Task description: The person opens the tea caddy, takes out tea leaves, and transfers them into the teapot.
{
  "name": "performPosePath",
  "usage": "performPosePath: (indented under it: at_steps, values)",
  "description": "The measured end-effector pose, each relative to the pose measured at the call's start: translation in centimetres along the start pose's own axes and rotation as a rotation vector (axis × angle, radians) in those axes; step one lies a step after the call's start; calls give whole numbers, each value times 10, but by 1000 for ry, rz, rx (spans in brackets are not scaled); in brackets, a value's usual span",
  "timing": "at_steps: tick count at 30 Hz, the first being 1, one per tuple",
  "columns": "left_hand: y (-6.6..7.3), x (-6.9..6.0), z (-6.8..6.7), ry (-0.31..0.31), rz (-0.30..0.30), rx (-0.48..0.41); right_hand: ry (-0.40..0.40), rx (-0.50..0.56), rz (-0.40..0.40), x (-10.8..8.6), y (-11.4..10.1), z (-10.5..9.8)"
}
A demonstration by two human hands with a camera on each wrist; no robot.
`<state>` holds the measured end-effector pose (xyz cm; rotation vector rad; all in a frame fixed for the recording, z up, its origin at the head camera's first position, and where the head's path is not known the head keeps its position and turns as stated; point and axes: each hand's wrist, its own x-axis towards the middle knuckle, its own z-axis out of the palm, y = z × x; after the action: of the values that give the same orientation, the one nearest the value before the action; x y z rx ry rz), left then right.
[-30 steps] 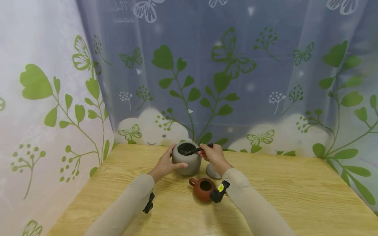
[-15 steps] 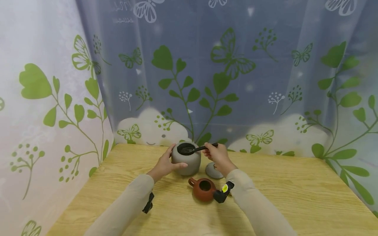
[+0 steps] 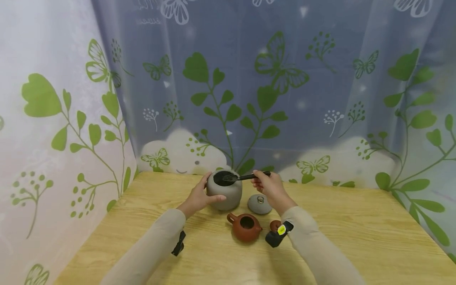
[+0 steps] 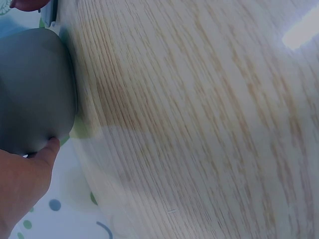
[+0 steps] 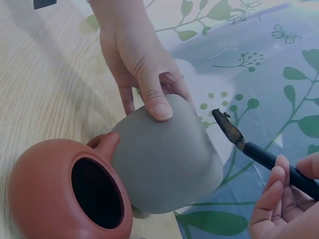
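A round grey jar (image 3: 225, 197) stands lidless on the table, its dark opening facing up. My left hand (image 3: 198, 199) grips it from the left, thumb across the front. Over the opening's right edge hangs a black-handled tea scoop (image 3: 247, 177). My right hand (image 3: 272, 189) pinches its handle. In the right wrist view, dark bits resembling tea leaves lie on the scoop's tip (image 5: 225, 122). In front of the jar sits an open reddish-brown teapot (image 3: 246, 236), handle to the left, spout to the right. The left wrist view catches the jar's side (image 4: 37, 89) and a fingertip on it.
The grey jar lid (image 3: 259, 205), with a metal ring on top, lies right of the jar. A small reddish-brown lid (image 3: 275, 225) sits right of the teapot, partly behind the wrist camera (image 3: 278, 236). A patterned curtain (image 3: 235, 99) hangs behind the wooden table (image 3: 352, 229).
My right hand has drawn the scoop up and to the right, so its bowl now shows above the jar's rim. The jar lid and small lid have come into fuller view. My left hand stays put.
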<state>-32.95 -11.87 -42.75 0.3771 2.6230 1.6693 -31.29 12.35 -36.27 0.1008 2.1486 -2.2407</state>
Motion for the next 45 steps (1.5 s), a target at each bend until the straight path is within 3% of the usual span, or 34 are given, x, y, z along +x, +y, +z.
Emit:
performPosePath:
  at_steps: [14, 26, 36, 45]
  values:
    - [0, -1, 0, 0, 10, 2, -51, -42, 0, -24, -4, -31]
    - [-1, 0, 0, 0, 13, 5, -46, -76, -6, -51, 16, -58]
    - [-1, 1, 0, 1, 10, -12, -44, -186, -29, -64, 36, -73]
    - [-3, 2, 0, -1, 12, -19, -21, -369, -145, -70, 38, -71]
